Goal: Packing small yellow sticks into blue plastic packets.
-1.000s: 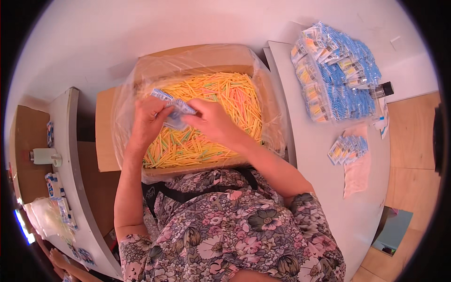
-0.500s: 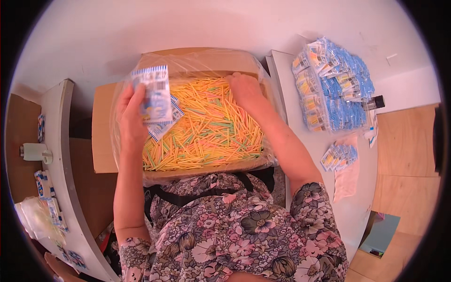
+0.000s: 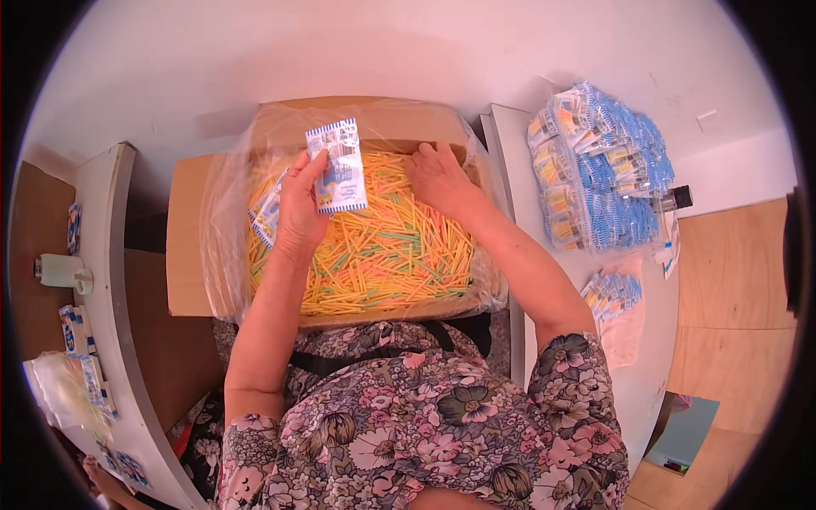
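Observation:
A large cardboard box (image 3: 189, 246), lined with clear plastic, holds a heap of thin yellow, pink and green sticks (image 3: 387, 255). Above its far middle my left hand (image 3: 303, 200) grips a small blue-and-white printed packet (image 3: 340, 174) between thumb and fingers. Another such packet (image 3: 266, 212) lies on the sticks, partly behind that hand. My right hand (image 3: 438, 177) reaches down at the heap's far right. Its fingers are curled, with the tips against the sticks; what they hold is hidden.
On the white table at right stands a clear bag (image 3: 595, 174) stuffed with packets, by a black-capped bottle (image 3: 677, 198). Nearer lie loose packets (image 3: 614, 293) on a pink cloth (image 3: 623, 336). A left-hand table holds a pale bottle (image 3: 64, 270) and more packets; a person's hand (image 3: 98, 476) shows at lower left.
My left hand has moved right with its packet, over the middle of the box. My right hand stays at the far right of the sticks, its fingers shifted slightly.

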Action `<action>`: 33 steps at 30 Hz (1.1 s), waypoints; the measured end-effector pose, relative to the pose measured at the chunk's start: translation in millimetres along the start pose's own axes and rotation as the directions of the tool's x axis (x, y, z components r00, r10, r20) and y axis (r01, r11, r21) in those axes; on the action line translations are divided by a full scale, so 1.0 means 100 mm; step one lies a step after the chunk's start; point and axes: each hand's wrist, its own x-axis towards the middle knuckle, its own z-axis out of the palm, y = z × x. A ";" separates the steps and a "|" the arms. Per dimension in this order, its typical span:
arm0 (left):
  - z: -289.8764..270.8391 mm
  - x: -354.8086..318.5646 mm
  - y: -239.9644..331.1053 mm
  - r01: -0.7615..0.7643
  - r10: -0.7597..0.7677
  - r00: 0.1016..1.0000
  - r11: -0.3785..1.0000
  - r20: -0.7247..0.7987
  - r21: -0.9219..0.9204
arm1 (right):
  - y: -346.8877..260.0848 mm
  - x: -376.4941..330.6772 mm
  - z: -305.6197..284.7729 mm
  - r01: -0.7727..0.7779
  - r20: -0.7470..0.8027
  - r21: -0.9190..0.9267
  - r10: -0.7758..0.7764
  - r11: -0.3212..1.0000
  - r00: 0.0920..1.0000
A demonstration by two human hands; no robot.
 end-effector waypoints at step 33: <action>0.10 -0.03 0.05 0.010 -0.010 1.000 0.999 0.021 0.040 | -0.33 0.43 0.06 -0.147 0.766 0.440 0.285 -0.886 0.576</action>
